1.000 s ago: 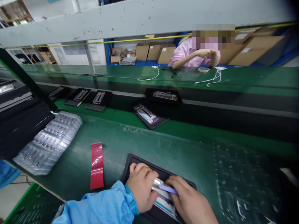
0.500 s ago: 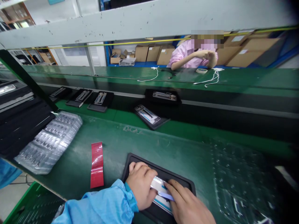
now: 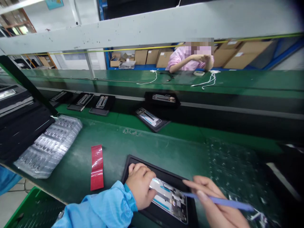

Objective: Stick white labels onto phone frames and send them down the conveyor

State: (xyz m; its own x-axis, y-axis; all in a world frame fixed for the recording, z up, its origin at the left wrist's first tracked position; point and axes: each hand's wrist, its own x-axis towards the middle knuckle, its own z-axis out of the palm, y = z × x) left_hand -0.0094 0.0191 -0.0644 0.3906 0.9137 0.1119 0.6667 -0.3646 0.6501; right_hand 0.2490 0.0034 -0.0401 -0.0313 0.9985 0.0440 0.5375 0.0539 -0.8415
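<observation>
A silver phone frame (image 3: 167, 198) with blue strips lies in a black tray (image 3: 163, 172) at the bottom centre. My left hand (image 3: 141, 186), in a blue sleeve, is closed on the frame's left end, its thumb at the near edge. My right hand (image 3: 213, 202) holds a thin purple stick (image 3: 228, 203) between thumb and fingers. The stick's tip reaches the right part of the frame; whether it touches cannot be made out.
A red strip (image 3: 97, 167) lies left of the tray. Clear plastic trays (image 3: 51, 144) sit at the left, another (image 3: 235, 171) at the right. Phone frames in black trays (image 3: 148, 118) stand farther back. A person in pink (image 3: 190, 58) sits across the bench.
My right hand has moved right, off the middle of the frame, uncovering its right part. The purple stick now shows at greater length. My left hand has stayed on the frame. The view has shifted slightly.
</observation>
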